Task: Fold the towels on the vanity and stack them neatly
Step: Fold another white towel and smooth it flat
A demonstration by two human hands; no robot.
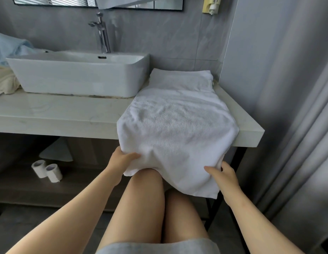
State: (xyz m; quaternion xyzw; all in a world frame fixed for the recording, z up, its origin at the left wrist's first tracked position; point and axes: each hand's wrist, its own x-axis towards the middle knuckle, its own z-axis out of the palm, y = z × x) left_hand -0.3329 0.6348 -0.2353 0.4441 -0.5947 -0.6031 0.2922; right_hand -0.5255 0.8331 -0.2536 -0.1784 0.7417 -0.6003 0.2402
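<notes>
A large white towel (176, 123) lies lengthwise on the right end of the pale marble vanity (55, 114), its near part hanging over the front edge. My left hand (123, 159) grips the towel's hanging left corner, thumb on top. My right hand (221, 174) holds the hanging right edge, thumb over the cloth and fingers hidden beneath it. A crumpled blue towel (11, 46) and a cream towel (4, 80) lie at the far left, behind and beside the basin.
A white rectangular basin (77, 74) with a chrome tap (102, 32) stands on the counter's left half. A grey curtain (287, 107) hangs at the right. Two toilet paper rolls (47, 171) sit on the shelf below. My knees are under the counter edge.
</notes>
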